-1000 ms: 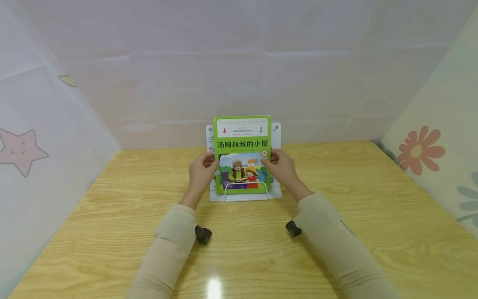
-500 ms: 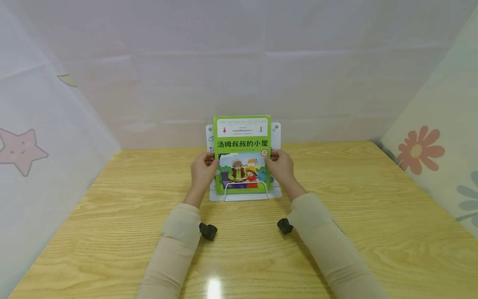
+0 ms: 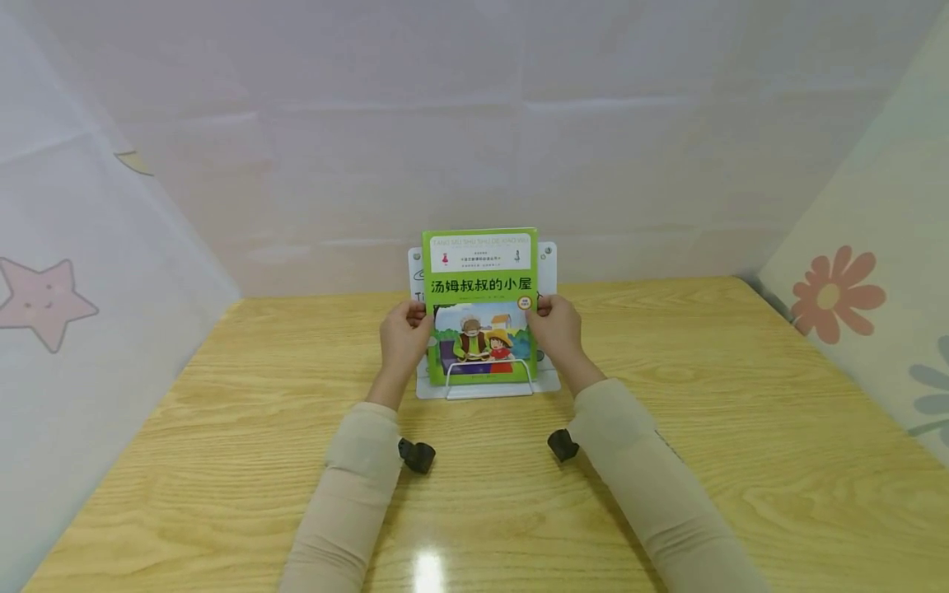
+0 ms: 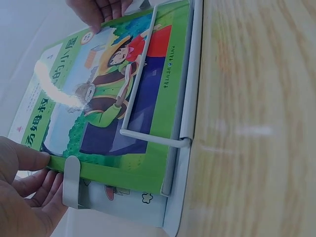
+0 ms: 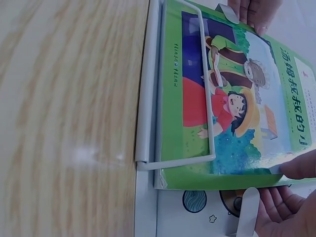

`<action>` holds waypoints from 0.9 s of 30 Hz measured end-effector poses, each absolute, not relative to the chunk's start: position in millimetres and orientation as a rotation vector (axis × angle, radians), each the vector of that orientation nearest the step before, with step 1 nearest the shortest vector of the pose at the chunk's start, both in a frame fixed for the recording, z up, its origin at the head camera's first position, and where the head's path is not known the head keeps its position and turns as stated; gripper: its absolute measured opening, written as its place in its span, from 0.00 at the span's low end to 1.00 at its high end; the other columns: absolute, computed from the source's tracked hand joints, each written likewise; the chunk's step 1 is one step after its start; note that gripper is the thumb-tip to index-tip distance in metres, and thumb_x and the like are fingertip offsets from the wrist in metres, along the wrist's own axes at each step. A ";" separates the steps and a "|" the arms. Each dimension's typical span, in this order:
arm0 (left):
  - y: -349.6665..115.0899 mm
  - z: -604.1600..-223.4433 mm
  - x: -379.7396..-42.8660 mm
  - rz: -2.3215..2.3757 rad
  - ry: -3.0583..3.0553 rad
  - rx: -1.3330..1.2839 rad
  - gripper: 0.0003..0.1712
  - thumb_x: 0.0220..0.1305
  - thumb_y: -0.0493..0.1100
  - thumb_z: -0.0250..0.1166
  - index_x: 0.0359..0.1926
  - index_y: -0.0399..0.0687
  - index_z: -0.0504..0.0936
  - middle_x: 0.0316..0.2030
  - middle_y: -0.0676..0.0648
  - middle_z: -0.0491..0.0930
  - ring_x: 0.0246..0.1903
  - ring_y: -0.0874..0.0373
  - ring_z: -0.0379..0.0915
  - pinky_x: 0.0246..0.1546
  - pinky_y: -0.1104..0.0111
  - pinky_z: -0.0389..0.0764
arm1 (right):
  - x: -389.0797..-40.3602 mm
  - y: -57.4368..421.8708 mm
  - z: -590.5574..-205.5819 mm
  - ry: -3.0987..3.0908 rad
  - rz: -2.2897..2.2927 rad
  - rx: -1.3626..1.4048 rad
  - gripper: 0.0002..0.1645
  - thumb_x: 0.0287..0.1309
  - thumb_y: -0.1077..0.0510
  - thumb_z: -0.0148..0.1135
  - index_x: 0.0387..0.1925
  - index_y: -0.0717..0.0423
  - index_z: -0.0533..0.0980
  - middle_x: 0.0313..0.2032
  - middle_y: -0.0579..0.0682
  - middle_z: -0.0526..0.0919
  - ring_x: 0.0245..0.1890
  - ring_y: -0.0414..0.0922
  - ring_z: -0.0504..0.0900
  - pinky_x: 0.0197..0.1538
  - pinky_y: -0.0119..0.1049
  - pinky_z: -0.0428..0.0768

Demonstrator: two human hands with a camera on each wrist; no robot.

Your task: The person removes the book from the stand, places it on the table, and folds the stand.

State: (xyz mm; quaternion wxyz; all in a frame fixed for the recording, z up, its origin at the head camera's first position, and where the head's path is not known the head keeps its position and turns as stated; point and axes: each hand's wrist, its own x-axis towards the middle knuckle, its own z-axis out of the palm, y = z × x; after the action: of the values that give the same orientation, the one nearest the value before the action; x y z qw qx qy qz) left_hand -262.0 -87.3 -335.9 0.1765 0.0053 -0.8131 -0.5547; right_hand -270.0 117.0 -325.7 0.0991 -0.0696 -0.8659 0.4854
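A green picture book (image 3: 483,288) stands upright on a white book stand (image 3: 547,380), facing me, its lower part behind the stand's white wire bar (image 3: 489,362). My left hand (image 3: 404,333) grips the book's left edge; in the left wrist view the thumb (image 4: 32,159) lies on the cover edge, with the other fingers behind. At the opposite edge my right hand (image 3: 559,329) pinches the book, its thumb (image 5: 300,165) on the cover. Small grey side clips stand near both hands: the left clip (image 4: 72,180) overlaps the book's edge, the right clip (image 5: 248,212) lies beside it.
The stand sits toward the back of a wooden table (image 3: 222,461). Behind it hangs a pale cloth wall (image 3: 474,123), and patterned cloths flank both sides. A small black camera (image 3: 418,455) is strapped to each wrist.
Both forearms have drawn inward slightly. My right hand has shifted a little left, its thumb now nearer the book's edge. The book and stand hold the same place.
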 end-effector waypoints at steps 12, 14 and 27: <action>-87.4 -335.0 -264.0 -1.555 -2.302 0.037 0.08 0.53 0.32 0.58 0.36 0.31 0.74 0.32 0.40 0.74 0.32 0.52 0.69 0.34 0.68 0.73 | -270.2 115.7 -320.0 -2.576 1.469 -0.259 0.15 0.54 0.62 0.53 0.41 0.68 0.71 0.35 0.58 0.73 0.34 0.48 0.71 0.35 0.34 0.74; -87.6 -334.5 -264.5 -1.560 -2.294 0.039 0.08 0.53 0.32 0.58 0.36 0.31 0.74 0.31 0.40 0.74 0.32 0.52 0.69 0.33 0.68 0.73 | -270.4 115.4 -318.9 -2.564 1.500 -0.275 0.15 0.54 0.62 0.53 0.43 0.69 0.71 0.36 0.58 0.73 0.35 0.48 0.72 0.36 0.35 0.74; -89.8 -331.8 -270.0 -1.621 -2.288 0.089 0.09 0.53 0.33 0.59 0.36 0.33 0.74 0.32 0.41 0.74 0.33 0.53 0.68 0.35 0.69 0.73 | -276.4 115.8 -311.4 -2.574 1.517 -0.301 0.17 0.52 0.63 0.54 0.44 0.67 0.71 0.37 0.57 0.73 0.37 0.48 0.71 0.39 0.34 0.74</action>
State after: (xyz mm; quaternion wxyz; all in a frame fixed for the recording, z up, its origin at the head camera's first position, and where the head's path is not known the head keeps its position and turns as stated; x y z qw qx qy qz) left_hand -270.0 -89.8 -331.8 0.1672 0.0312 -0.8040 -0.5697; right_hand -276.4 115.8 -311.4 0.0693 -0.1001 -0.8551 0.5040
